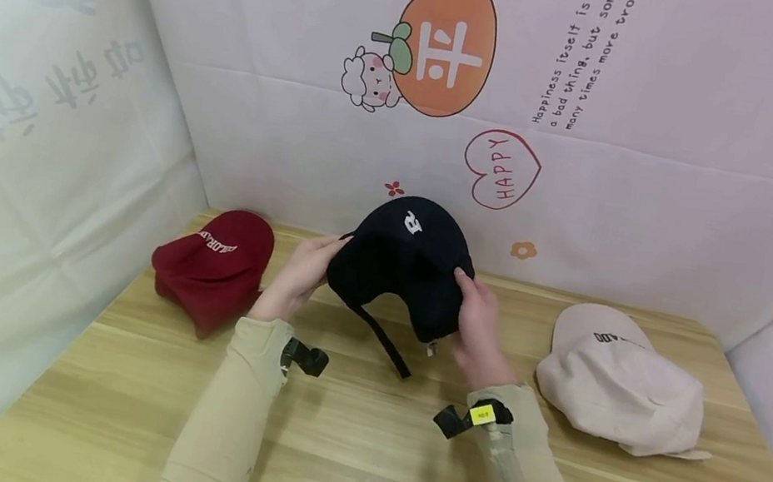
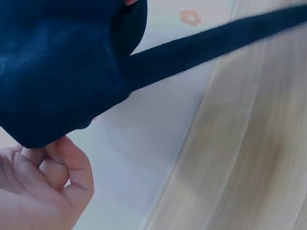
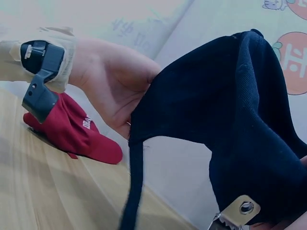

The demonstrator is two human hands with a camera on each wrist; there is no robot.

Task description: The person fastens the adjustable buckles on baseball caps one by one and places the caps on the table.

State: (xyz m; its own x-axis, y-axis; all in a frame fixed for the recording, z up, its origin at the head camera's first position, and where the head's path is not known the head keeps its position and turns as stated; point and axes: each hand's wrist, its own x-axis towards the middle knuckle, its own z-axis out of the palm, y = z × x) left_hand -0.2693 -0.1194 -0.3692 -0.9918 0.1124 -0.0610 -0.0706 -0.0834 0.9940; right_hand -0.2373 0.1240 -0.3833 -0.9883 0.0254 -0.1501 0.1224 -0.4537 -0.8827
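Observation:
Both hands hold up a dark navy baseball cap (image 1: 388, 229) with a white letter on its front, above the far part of the table. The left hand (image 1: 300, 274) grips its left edge; in the left wrist view curled fingers (image 2: 72, 165) pinch the cloth. At the right edge, the right hand (image 1: 480, 319) holds on with its thumb over the near side. From the cap's open back a loose strap (image 1: 381, 341) dangles, and a metal buckle (image 3: 244, 208) hangs at the opposite corner, apart from it.
On the wooden table (image 1: 323, 450), a dark red cap (image 1: 215, 269) lies to the left and a pale beige cap (image 1: 621, 388) to the right. Printed white cloth (image 1: 286, 107) forms a wall behind; more white cloth (image 1: 41, 220) hangs at the left side.

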